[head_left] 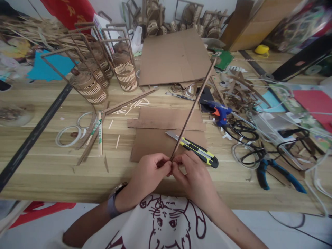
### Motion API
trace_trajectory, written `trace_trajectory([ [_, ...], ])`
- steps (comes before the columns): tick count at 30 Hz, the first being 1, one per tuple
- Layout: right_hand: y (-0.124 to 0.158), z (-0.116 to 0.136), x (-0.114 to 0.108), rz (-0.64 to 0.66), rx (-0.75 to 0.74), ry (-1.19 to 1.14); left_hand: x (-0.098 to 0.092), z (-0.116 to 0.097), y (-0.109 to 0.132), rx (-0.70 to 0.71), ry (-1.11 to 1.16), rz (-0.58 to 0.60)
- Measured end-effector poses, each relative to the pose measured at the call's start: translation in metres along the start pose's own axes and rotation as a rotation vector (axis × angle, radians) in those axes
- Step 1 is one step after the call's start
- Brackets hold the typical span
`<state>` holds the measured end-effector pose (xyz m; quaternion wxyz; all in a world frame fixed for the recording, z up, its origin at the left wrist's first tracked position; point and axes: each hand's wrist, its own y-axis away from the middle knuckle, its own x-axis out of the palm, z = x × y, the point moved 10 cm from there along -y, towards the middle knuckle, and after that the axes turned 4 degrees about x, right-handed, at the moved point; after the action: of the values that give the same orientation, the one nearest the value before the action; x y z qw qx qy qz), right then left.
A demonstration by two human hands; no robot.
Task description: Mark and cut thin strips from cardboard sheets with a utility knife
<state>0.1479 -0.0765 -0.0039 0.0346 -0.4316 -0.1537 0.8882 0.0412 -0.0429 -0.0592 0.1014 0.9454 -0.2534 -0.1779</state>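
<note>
A long thin strip [193, 109] slants away over the cardboard [153, 140], its near end pinched by left hand [150, 173] and right hand [193, 174] (fingertips closed on it) above the table [52, 193] edge. A utility knife [197, 150] lies just beside the right hand.

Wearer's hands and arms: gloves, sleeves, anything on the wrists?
No gloves on the left hand or right hand. Forearms uncovered, no sleeves showing. A watch with a greyish band on the left wrist. White shirt with a dark-red cat drawing.
</note>
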Motion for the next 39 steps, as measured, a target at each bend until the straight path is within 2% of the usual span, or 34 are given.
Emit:
trace_trajectory([
  [4, -0.002, -0.003, 0.002, 0.008, 0.026, -0.047, -0.004, -0.006, 0.000, 0.046, -0.172, -0.045],
  [10, -0.005, -0.013, 0.006, 0.122, 0.156, -0.224, -0.004, -0.021, 0.006, 0.228, -0.445, -0.064],
  [14, -0.006, -0.018, 0.006, 0.165, 0.225, -0.290, -0.004, -0.028, 0.011, 0.305, -0.421, -0.054],
  [18, -0.007, -0.019, 0.005, 0.152, 0.231, -0.262, 0.000, -0.029, 0.009, 0.288, -0.315, 0.004],
  [23, -0.007, -0.005, 0.000, 0.102, 0.086, -0.189, 0.003, -0.018, 0.003, 0.161, -0.109, 0.037],
  [26, -0.005, 0.006, -0.013, -0.008, -0.066, -0.088, 0.005, -0.003, 0.000, 0.026, 0.133, 0.036],
  [28, -0.001, 0.014, -0.019, -0.077, -0.184, 0.021, 0.006, 0.002, -0.002, -0.009, 0.250, 0.027],
  [32, 0.006, 0.022, -0.018, -0.156, -0.334, 0.163, 0.008, 0.003, -0.003, -0.001, 0.331, 0.019],
  [36, 0.008, 0.024, -0.017, -0.207, -0.363, 0.172, 0.008, 0.002, -0.001, 0.014, 0.339, 0.008],
  [39, 0.008, 0.023, -0.020, -0.223, -0.335, 0.080, 0.006, -0.004, 0.001, 0.074, 0.274, 0.006],
])
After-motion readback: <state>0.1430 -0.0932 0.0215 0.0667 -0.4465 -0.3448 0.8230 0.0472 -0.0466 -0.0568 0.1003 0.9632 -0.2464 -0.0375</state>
